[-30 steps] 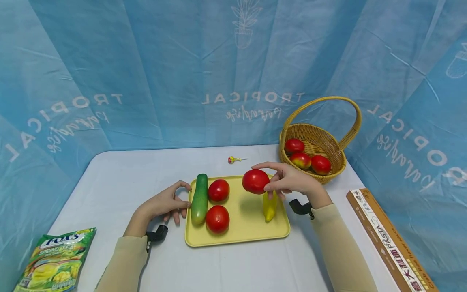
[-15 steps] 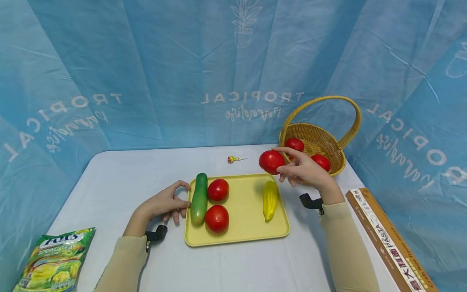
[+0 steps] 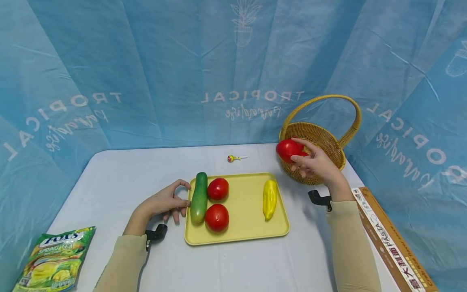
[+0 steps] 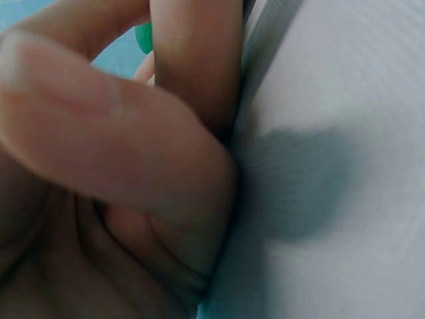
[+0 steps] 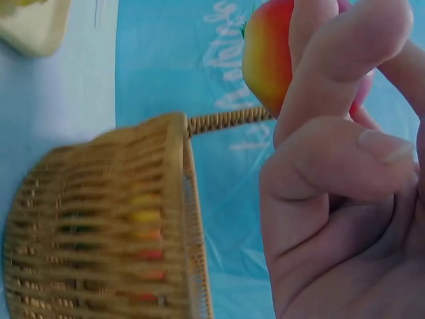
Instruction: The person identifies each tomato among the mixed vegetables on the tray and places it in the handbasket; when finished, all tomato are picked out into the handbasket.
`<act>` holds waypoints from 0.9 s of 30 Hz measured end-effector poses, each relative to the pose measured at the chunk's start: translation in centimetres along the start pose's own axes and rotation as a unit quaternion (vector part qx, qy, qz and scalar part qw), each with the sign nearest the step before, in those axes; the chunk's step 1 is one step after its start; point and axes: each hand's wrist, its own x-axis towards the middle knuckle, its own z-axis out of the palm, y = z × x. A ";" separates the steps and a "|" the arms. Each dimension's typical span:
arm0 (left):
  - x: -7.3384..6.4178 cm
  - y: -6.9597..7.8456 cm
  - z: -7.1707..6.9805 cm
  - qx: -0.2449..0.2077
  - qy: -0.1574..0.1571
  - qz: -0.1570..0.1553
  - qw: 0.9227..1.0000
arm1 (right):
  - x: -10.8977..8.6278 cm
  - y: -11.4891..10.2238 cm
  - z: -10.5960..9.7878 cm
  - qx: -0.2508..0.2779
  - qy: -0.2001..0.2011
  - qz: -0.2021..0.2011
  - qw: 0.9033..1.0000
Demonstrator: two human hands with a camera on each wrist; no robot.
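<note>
My right hand (image 3: pixel 310 162) holds a mango (image 3: pixel 289 151) between thumb and fingers, over the left rim of a wicker basket (image 3: pixel 330 140). The right wrist view shows that mango (image 5: pixel 267 56) red with a yellow side and a green stem spot. Red and yellow fruit shows through the basket's weave (image 5: pixel 80 219), mostly hidden in the head view. My left hand (image 3: pixel 164 202) rests at the left rim of a yellow tray (image 3: pixel 244 239), thumb and index finger touching it, apart from each other. On the tray lie a cucumber (image 3: pixel 199 198) and two round red fruits (image 3: pixel 217 218).
A yellow elongated fruit (image 3: pixel 269 200) lies at the tray's right side. Behind the tray is a lollipop (image 3: pixel 235 158). A green candy bag (image 3: pixel 56 259) lies front left, a long pasta box (image 3: pixel 394 243) at the right edge. Blue curtains (image 3: pixel 182 81) surround the table.
The right hand has carried the mango from above the tray, rightward and away from me, to the basket. The left hand has stayed at the tray's left rim.
</note>
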 end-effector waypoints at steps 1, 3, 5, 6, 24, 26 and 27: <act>0.0 0.0 0.0 0.000 0.000 0.000 1.000 | 0.0 0.1 -0.2 0.001 0.006 0.002 1.000; 0.0 0.0 0.0 0.000 0.000 0.000 1.000 | 0.0 0.3 -0.5 0.004 0.018 0.007 1.000; 0.0 0.0 0.0 0.000 0.000 0.000 1.000 | 0.1 0.5 -0.8 0.008 0.029 0.008 1.000; -0.1 0.0 0.0 0.000 0.001 0.000 1.000 | 0.1 0.6 -0.9 0.010 0.035 0.010 0.999; 0.0 -0.1 0.0 -0.006 -0.004 0.003 1.000 | -0.1 1.2 -2.5 0.011 0.135 0.063 0.989; 0.0 -0.1 0.0 -0.006 -0.004 0.003 1.000 | -0.1 1.4 -2.7 0.016 0.140 0.066 0.988; 0.0 -0.1 0.0 -0.006 -0.004 0.002 1.000 | -0.1 1.5 -2.8 0.018 0.143 0.066 0.987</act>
